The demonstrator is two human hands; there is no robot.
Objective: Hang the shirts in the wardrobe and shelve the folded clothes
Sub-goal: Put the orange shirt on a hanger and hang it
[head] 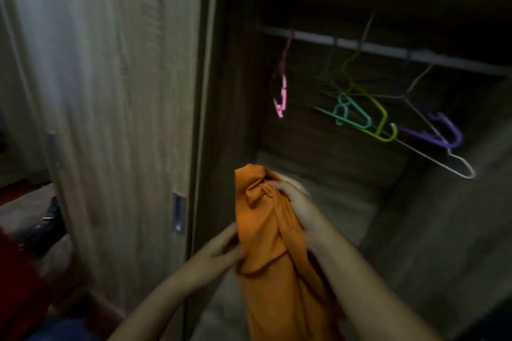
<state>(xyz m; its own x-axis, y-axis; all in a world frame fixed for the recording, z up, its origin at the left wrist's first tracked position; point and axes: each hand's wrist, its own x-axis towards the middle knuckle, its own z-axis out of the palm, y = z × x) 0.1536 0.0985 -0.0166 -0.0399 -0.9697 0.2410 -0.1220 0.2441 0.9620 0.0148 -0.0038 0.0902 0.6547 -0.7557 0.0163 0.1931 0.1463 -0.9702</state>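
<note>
One orange shirt (266,243) held up in front of the open wardrobe (415,230), not yet on a hanger; clamped at its bunched top by right hand (296,202); left hand (219,249) against its side, blurred, grip impossible to tell; hanging step, early on; next, probably: free one hanger from the rail (374,48), feed it into the collar; five hangers (382,119) counted: pink, teal, lime, purple, white wire; tangled, maybe more.
</note>
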